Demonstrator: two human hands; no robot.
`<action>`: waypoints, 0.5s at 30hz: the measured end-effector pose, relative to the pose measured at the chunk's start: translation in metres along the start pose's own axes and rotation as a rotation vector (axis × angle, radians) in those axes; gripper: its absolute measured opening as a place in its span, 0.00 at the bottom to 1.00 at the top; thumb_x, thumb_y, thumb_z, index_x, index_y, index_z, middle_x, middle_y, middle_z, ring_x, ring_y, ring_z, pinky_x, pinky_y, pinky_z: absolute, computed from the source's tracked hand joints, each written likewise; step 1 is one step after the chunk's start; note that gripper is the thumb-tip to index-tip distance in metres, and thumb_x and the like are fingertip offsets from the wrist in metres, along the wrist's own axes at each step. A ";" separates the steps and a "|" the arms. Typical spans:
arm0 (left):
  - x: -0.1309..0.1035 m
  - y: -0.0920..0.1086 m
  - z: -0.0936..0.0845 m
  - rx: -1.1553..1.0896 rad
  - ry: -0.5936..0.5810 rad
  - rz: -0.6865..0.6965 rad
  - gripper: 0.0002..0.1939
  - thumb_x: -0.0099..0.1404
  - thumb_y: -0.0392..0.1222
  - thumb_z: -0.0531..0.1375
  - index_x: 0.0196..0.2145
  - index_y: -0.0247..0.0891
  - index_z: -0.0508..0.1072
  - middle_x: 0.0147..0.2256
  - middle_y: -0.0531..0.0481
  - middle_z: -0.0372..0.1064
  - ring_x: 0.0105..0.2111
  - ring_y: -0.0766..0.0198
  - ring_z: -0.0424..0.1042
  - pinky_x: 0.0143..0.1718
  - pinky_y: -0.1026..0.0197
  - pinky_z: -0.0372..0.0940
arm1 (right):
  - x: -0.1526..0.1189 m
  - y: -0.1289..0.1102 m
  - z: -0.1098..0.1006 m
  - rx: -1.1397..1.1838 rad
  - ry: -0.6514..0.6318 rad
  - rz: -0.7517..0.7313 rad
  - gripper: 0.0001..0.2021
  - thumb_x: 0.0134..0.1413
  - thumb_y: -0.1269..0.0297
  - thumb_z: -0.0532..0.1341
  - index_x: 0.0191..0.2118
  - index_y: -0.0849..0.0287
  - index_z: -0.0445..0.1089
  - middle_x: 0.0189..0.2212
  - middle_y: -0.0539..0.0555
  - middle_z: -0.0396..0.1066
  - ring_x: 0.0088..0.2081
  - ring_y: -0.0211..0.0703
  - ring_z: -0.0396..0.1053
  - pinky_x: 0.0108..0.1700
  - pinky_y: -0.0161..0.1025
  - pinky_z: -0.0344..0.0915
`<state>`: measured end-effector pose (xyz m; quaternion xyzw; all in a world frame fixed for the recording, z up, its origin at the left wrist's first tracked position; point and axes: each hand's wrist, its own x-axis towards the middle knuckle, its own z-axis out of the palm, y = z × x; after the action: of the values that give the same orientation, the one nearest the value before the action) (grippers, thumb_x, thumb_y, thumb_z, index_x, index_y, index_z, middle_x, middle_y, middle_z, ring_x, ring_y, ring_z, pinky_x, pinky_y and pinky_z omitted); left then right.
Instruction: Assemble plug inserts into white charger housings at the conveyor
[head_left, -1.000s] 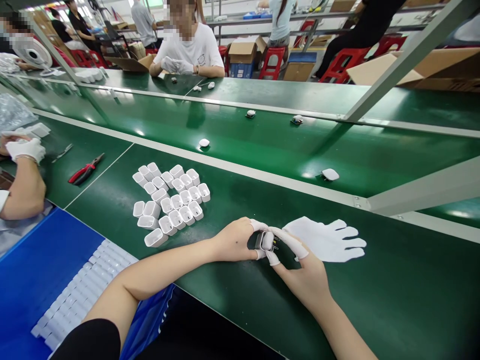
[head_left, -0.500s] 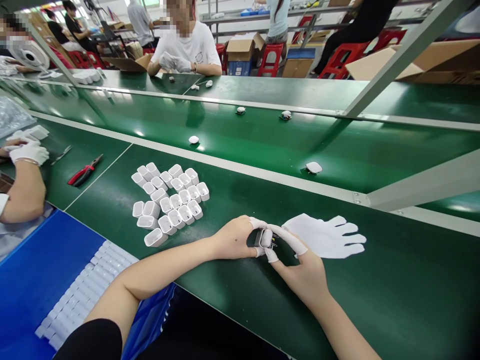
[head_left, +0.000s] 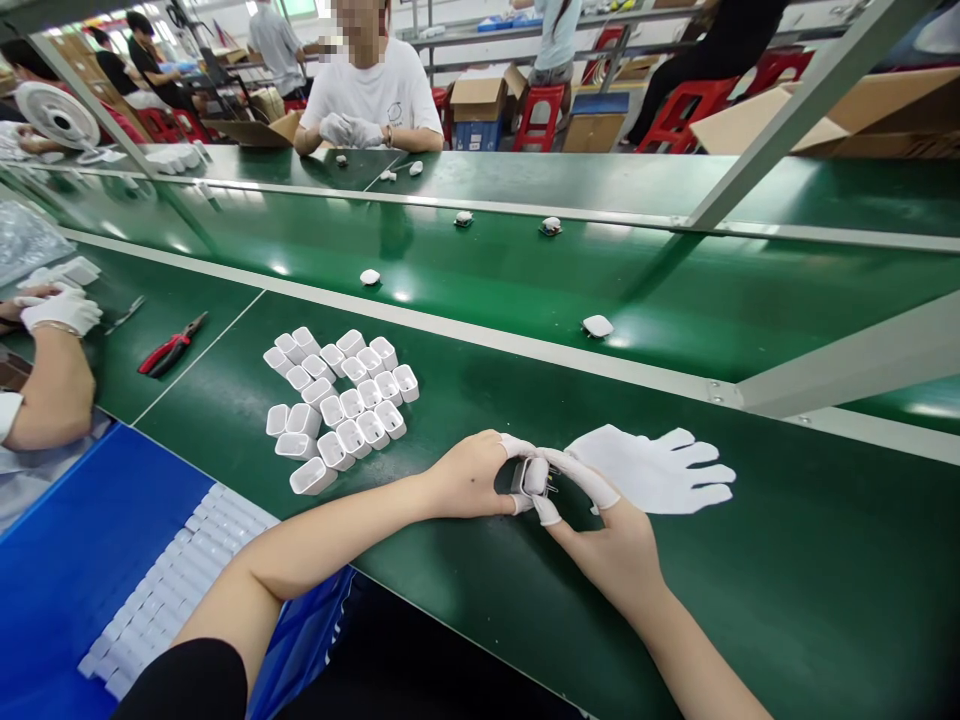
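My left hand and my right hand meet above the green bench, both closed, white finger covers on their fingertips. Pinched in the left is a small white plastic housing, largely hidden by the fingers. At its right side the right hand grips a small electronic module with a pale block and thin leads or pins. How far the module sits inside the housing, I cannot tell. Just behind my right hand a white glove lies flat. Several open white housings stand grouped left of my hands.
Beyond a pale rail, a green conveyor carries several white-topped modules. Red-handled pliers lie at left, near a co-worker's gloved hand. A blue bin holds rows of white parts. Another person sits opposite. A metal post slants in at right.
The modules on the conveyor have shifted left. My two hands stay almost in place around the housing and module, with hardly any visible movement.
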<state>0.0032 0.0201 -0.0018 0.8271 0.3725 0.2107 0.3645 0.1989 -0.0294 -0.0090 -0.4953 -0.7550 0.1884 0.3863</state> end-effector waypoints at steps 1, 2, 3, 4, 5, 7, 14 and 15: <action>0.000 -0.001 0.000 0.000 0.003 0.002 0.26 0.54 0.43 0.65 0.50 0.38 0.67 0.47 0.45 0.71 0.47 0.54 0.69 0.51 0.54 0.64 | 0.001 0.000 0.001 -0.006 -0.005 -0.015 0.20 0.56 0.66 0.61 0.55 0.51 0.66 0.47 0.52 0.72 0.48 0.49 0.71 0.52 0.44 0.69; 0.000 -0.001 0.001 -0.002 0.004 0.005 0.26 0.54 0.42 0.65 0.50 0.38 0.67 0.47 0.45 0.71 0.47 0.54 0.69 0.51 0.54 0.64 | 0.001 0.001 0.001 -0.012 -0.008 -0.023 0.20 0.56 0.66 0.60 0.55 0.51 0.66 0.47 0.52 0.72 0.48 0.49 0.71 0.52 0.43 0.69; 0.000 -0.001 0.001 -0.004 0.003 0.008 0.26 0.54 0.42 0.65 0.50 0.38 0.67 0.47 0.45 0.71 0.47 0.54 0.69 0.51 0.54 0.64 | 0.001 0.001 0.002 -0.017 -0.009 -0.029 0.20 0.56 0.66 0.60 0.55 0.51 0.66 0.47 0.52 0.72 0.49 0.49 0.71 0.51 0.42 0.70; 0.000 -0.001 0.001 -0.006 0.003 0.011 0.26 0.54 0.41 0.65 0.50 0.38 0.67 0.47 0.45 0.71 0.47 0.55 0.69 0.51 0.54 0.64 | 0.002 0.001 0.002 -0.021 -0.007 -0.034 0.20 0.56 0.66 0.60 0.55 0.51 0.66 0.47 0.52 0.72 0.48 0.49 0.71 0.51 0.42 0.70; 0.000 -0.001 0.001 -0.007 0.002 0.012 0.26 0.54 0.41 0.65 0.50 0.37 0.67 0.47 0.45 0.71 0.47 0.55 0.69 0.51 0.54 0.64 | 0.002 0.002 0.002 -0.024 -0.003 -0.039 0.20 0.56 0.66 0.60 0.55 0.51 0.66 0.47 0.52 0.72 0.48 0.49 0.71 0.51 0.42 0.70; 0.001 0.000 0.000 -0.008 0.000 0.009 0.26 0.54 0.42 0.65 0.50 0.37 0.67 0.47 0.45 0.71 0.47 0.54 0.69 0.51 0.54 0.64 | 0.002 0.002 0.002 -0.026 0.001 -0.046 0.20 0.56 0.66 0.60 0.55 0.51 0.66 0.47 0.52 0.73 0.48 0.49 0.71 0.50 0.43 0.70; 0.001 0.000 0.000 -0.005 -0.006 -0.003 0.26 0.54 0.43 0.65 0.50 0.37 0.67 0.47 0.45 0.71 0.47 0.54 0.69 0.50 0.53 0.64 | 0.002 0.003 0.003 -0.033 0.005 -0.032 0.20 0.55 0.65 0.60 0.54 0.51 0.66 0.46 0.52 0.73 0.48 0.51 0.72 0.50 0.46 0.70; 0.001 0.001 0.000 -0.003 -0.007 -0.009 0.25 0.54 0.43 0.65 0.50 0.38 0.67 0.47 0.45 0.71 0.47 0.54 0.69 0.50 0.53 0.64 | 0.001 0.003 0.003 -0.036 0.012 -0.037 0.20 0.55 0.65 0.60 0.54 0.51 0.67 0.46 0.52 0.73 0.48 0.52 0.72 0.51 0.47 0.70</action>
<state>0.0037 0.0205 -0.0008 0.8256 0.3745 0.2066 0.3682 0.1981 -0.0267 -0.0126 -0.4891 -0.7651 0.1645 0.3852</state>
